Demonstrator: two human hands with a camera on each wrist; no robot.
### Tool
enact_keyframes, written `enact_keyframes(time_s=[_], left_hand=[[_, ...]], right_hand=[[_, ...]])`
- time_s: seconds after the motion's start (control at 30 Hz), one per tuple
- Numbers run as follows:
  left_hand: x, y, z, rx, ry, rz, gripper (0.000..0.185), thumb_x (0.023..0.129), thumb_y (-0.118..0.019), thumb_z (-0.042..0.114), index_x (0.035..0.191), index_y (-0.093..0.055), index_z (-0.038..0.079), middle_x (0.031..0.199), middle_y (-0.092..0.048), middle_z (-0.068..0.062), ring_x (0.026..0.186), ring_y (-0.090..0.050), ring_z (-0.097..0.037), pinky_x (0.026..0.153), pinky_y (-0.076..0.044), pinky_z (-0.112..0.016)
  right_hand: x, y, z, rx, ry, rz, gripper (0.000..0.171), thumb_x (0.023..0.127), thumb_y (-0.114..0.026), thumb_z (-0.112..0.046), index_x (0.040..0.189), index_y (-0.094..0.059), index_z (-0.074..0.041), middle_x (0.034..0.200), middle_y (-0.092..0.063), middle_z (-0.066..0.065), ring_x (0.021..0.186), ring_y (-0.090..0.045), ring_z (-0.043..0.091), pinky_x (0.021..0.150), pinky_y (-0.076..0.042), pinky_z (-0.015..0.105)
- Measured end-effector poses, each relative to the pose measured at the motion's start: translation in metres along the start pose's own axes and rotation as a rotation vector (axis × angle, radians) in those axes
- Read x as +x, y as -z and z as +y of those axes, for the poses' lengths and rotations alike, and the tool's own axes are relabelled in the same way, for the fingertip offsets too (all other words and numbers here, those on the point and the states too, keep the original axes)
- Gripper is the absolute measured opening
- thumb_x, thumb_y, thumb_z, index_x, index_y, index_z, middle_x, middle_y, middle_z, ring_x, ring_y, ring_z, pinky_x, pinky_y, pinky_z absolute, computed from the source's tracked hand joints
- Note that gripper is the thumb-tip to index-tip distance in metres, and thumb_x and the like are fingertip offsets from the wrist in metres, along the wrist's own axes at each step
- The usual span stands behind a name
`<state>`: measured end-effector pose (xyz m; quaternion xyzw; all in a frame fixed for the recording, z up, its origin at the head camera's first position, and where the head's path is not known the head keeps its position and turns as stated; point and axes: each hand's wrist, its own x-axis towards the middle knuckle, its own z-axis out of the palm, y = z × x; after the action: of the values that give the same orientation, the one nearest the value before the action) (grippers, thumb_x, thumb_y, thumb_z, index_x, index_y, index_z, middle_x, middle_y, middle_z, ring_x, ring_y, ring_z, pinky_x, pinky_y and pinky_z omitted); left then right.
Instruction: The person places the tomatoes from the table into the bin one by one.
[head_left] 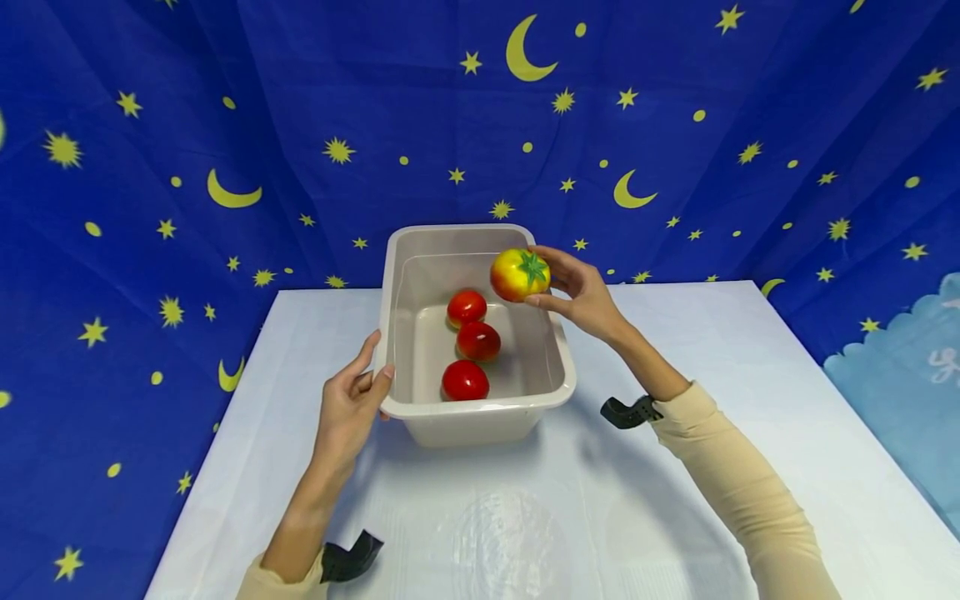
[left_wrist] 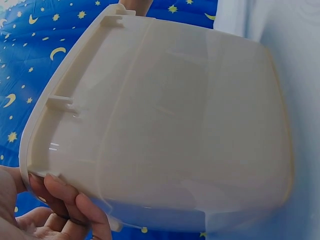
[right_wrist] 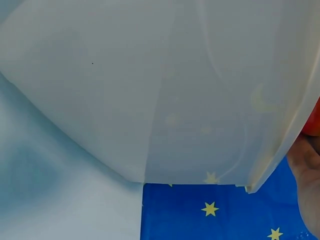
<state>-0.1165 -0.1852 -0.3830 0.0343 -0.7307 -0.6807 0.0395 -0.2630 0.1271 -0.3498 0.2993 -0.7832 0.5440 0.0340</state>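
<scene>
A light grey plastic bin (head_left: 480, 423) stands on the white table. Inside, on its floor, lie three shiny red round fruits (head_left: 466, 309) (head_left: 478, 342) (head_left: 465, 381), roughly in a row. My left hand (head_left: 351, 402) grips the bin's left rim near the front corner; in the left wrist view its fingertips (left_wrist: 62, 190) curl under the lip. Over the bin's right side, my right hand (head_left: 581, 292) holds a yellow-and-red tomato (head_left: 513, 276) with a green star-shaped top, between thumb and fingers. The right wrist view shows only a red sliver of that tomato (right_wrist: 312, 122) behind the rim.
White table (head_left: 645, 517) surface runs in front of and beside the bin. A blue curtain (head_left: 420, 108) with yellow moons and stars hangs close behind the table's far edge. Black straps (head_left: 628, 412) sit at both wrists.
</scene>
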Motion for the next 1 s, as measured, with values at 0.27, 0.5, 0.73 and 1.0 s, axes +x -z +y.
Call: enact_keyframes(time_s=[0.27, 0.5, 0.73, 1.0], left_hand=[[0.0, 0.0, 0.0, -0.002, 0.003, -0.004, 0.055, 0.1, -0.056, 0.012, 0.151, -0.037, 0.019, 0.083, -0.07, 0.019, 0.061, -0.055, -0.004, 0.054, -0.046, -0.018], [0.0, 0.0, 0.0, 0.003, 0.006, 0.001, 0.055, 0.099, -0.057, 0.012, 0.151, -0.038, 0.019, 0.09, -0.072, 0.013, 0.062, -0.055, -0.005, 0.054, -0.046, -0.019], [0.0, -0.001, 0.002, -0.006, -0.003, -0.001, 0.055, 0.099, -0.056, 0.012, 0.151, -0.037, 0.018, 0.084, -0.07, 0.018, 0.061, -0.054, -0.005, 0.054, -0.046, -0.018], [-0.002, -0.001, 0.002, 0.004, 0.01, -0.003, 0.056, 0.1, -0.057, 0.013, 0.151, -0.037, 0.019, 0.082, -0.07, 0.016, 0.06, -0.054, -0.005, 0.055, -0.046, -0.019]], right_hand=[[-0.002, -0.001, 0.005, 0.017, 0.083, -0.023, 0.063, 0.084, -0.071, 0.007, 0.142, -0.047, 0.001, 0.138, -0.054, 0.022, 0.125, -0.054, 0.027, 0.111, -0.039, 0.047], [-0.007, 0.001, 0.007, 0.01, 0.126, 0.003, 0.062, 0.084, -0.071, 0.007, 0.141, -0.048, 0.001, 0.137, -0.056, 0.022, 0.128, -0.053, 0.031, 0.109, -0.041, 0.046], [-0.012, 0.007, 0.006, 0.021, 0.096, 0.037, 0.06, 0.086, -0.07, 0.004, 0.141, -0.048, 0.001, 0.137, -0.056, 0.02, 0.128, -0.053, 0.027, 0.109, -0.041, 0.045], [-0.018, 0.01, 0.007, 0.022, 0.069, 0.061, 0.059, 0.088, -0.071, -0.002, 0.141, -0.047, 0.002, 0.138, -0.056, 0.019, 0.128, -0.053, 0.022, 0.11, -0.041, 0.041]])
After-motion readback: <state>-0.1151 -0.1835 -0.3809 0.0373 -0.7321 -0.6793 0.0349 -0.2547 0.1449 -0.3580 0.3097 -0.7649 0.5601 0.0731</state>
